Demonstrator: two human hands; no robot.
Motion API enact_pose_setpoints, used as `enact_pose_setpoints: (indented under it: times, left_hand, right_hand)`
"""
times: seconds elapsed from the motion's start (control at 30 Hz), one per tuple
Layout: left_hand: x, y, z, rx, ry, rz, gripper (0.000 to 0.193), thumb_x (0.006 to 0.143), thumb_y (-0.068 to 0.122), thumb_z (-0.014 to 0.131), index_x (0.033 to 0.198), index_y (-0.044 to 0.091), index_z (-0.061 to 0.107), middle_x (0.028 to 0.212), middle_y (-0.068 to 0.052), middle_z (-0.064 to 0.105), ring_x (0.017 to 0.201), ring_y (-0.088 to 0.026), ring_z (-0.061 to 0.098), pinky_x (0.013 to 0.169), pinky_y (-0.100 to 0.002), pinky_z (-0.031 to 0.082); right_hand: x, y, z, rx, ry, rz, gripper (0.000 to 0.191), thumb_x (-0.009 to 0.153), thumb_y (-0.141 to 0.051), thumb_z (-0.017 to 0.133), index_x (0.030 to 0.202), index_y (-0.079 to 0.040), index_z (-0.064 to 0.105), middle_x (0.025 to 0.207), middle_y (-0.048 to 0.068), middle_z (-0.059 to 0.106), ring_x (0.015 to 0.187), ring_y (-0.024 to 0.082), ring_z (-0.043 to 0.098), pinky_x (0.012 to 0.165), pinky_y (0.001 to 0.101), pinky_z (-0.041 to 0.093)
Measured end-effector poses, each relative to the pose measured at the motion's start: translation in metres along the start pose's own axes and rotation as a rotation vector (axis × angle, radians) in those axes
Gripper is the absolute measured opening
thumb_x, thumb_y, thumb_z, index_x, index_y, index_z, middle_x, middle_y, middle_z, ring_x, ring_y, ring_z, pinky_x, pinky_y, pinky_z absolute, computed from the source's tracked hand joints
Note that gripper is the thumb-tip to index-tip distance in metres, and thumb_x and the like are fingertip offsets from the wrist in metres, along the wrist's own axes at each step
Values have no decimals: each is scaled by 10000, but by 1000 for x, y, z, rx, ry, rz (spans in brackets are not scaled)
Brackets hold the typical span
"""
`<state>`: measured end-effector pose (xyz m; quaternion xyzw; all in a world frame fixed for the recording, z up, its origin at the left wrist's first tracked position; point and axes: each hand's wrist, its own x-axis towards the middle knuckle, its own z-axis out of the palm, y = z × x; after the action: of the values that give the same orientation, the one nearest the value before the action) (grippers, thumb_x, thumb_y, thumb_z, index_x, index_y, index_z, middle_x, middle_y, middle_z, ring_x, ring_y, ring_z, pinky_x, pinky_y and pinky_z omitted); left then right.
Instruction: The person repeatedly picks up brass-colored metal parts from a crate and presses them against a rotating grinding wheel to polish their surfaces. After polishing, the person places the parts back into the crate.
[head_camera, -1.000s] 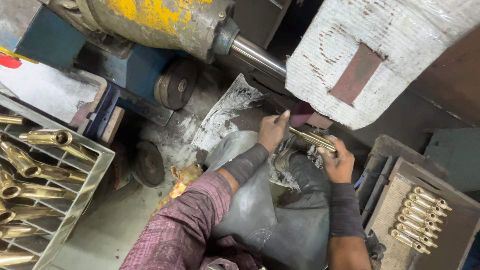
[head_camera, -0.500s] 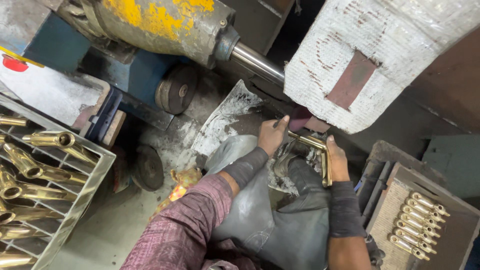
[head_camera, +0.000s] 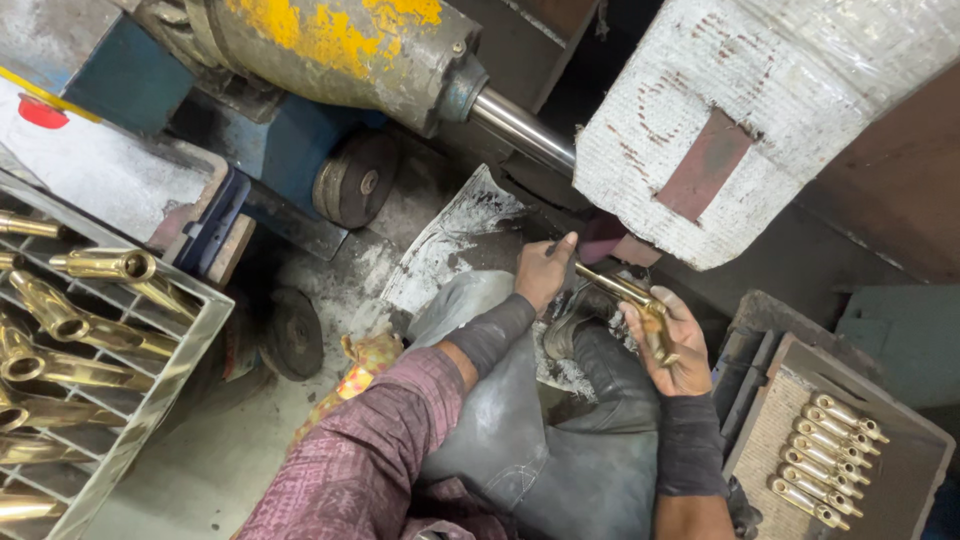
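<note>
The left hand (head_camera: 545, 272) reaches forward, fingers curled and closed, its forearm in a dark sleeve. The right hand (head_camera: 672, 340) lies palm up, fingers clasped, its wrist wrapped in a dark cuff.

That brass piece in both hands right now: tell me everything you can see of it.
The brass piece is a golden, shiny L-shaped fitting: a straight tube ending in a thicker bent body. It lies tilted just below the white buffing wheel; whether it touches the wheel cannot be told. The left hand holds the tube's upper end, the right hand cradles the thicker end in its palm, above the person's lap.
</note>
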<state>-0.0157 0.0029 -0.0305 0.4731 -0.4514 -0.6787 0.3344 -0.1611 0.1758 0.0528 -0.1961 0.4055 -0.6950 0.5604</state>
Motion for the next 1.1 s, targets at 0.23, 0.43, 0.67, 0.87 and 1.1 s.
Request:
enact_pose_setpoints:
  times: [0.23,0.43,0.67,0.87,1.1]
  left_hand:
    - [2,-2,1,-13,0,53,494,970,389,701,742,-47,657,590,-12,549,586,-77,441,524,-343,424]
    - [3,-3,1,-52,-23,74,463,975,365,691,744,-35,665,586,10,546,573,-66,434,513,-331,405]
    - [1,-2,0,-11,-22,77,481,986,374,678,746,-41,650,589,-1,545,590,-67,438,522,-336,418]
    - [0,-2,3,59,-19,53,505,977,412,672,745,-37,664,558,-21,562,560,-91,467,531,-347,434]
    - [2,-3,3,-4,-46,79,533,980,433,663,745,-45,658,585,-22,550,580,-97,449,540,-357,427]
  right_hand:
    - [11,32,-16,-550,207,-284,527,1015,-140,673,1452,90,487,1185,174,674,934,200,678,797,300,561]
    - [26,38,-22,-632,274,-363,330,1107,-143,626,1326,80,522,947,54,630,735,79,565,686,237,448]
    - [34,41,-17,-713,472,-205,367,1092,-242,568,1389,-35,514,853,5,566,649,40,473,554,200,387]
    - [17,30,-12,-1244,234,-433,433,926,-134,731,1315,-25,575,1101,106,685,969,151,653,858,292,517]
    - [12,12,5,-1515,281,-454,358,891,-155,771,1214,-27,689,1119,160,705,1003,298,702,905,354,533]
